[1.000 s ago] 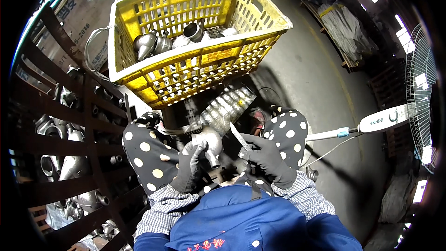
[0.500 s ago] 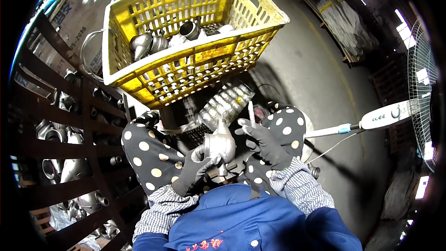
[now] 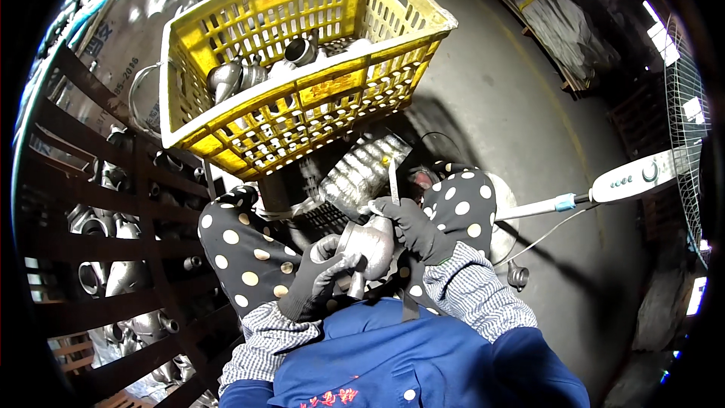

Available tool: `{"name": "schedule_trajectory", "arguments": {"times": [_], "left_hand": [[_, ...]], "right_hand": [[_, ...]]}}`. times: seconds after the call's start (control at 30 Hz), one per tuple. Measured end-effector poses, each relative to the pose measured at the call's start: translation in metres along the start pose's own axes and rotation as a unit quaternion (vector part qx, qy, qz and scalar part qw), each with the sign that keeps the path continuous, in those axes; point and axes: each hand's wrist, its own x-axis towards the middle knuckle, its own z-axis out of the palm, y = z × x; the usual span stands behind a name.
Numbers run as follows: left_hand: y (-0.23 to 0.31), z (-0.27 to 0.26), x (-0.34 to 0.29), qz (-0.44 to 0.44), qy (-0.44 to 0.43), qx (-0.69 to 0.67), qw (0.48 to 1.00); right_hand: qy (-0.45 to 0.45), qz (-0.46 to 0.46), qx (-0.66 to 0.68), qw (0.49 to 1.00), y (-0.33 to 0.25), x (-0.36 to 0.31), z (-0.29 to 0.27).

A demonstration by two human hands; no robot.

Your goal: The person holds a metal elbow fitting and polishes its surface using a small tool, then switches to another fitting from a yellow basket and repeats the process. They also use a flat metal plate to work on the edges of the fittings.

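Note:
A rounded grey metal casting with short pipe-like necks is held over my lap, tilted. Around its left side close the dark-gloved fingers of my left hand. My right hand, also gloved, is closed around a slim, pale, straight tool that points up and away from me. The fingers of that hand are at the casting's upper right; whether the tool's lower end touches the casting is hidden by the glove. Just beyond lies a silvery, ribbed block between my knees.
A yellow slatted plastic crate holding several metal castings stands ahead. At left, a brown slatted bin contains more castings. A standing fan is at right, with a cable and a small metal part on the floor.
My right hand has moved left and closed in on the casting, bringing the slim tool along. The casting has tilted and shifted slightly right in my left hand.

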Motion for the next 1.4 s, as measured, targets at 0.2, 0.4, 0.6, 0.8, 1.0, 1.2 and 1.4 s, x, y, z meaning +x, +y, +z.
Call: {"name": "schedule_trajectory", "arguments": {"times": [0.2,0.4,0.6,0.8,1.0,1.2,1.4], "left_hand": [[0.027,0.001,-0.012,0.220,0.025,0.286,0.932],[0.053,0.012,-0.009,0.271,-0.086,0.690,0.665],[0.052,0.018,-0.007,0.322,-0.073,0.693,0.641],[0.007,0.009,-0.001,0.496,0.040,0.664,0.558],[-0.003,-0.008,-0.014,0.395,0.019,0.720,0.570],[0.018,0.010,-0.008,0.422,0.151,0.661,0.601],[0.023,0.023,0.014,0.462,0.091,0.651,0.595]], "right_hand": [[0.015,-0.036,0.036,0.999,-0.003,-0.008,-0.002],[0.012,-0.012,0.082,0.997,-0.005,-0.013,0.004],[-0.046,0.009,0.200,0.979,-0.003,-0.019,0.001],[-0.152,0.095,0.358,0.916,-0.004,-0.022,0.005],[-0.231,-0.035,0.264,0.936,-0.055,-0.032,0.029],[-0.143,-0.324,-0.155,0.922,-0.093,-0.064,0.072],[-0.138,0.082,0.370,0.915,-0.013,-0.018,-0.001]]}}
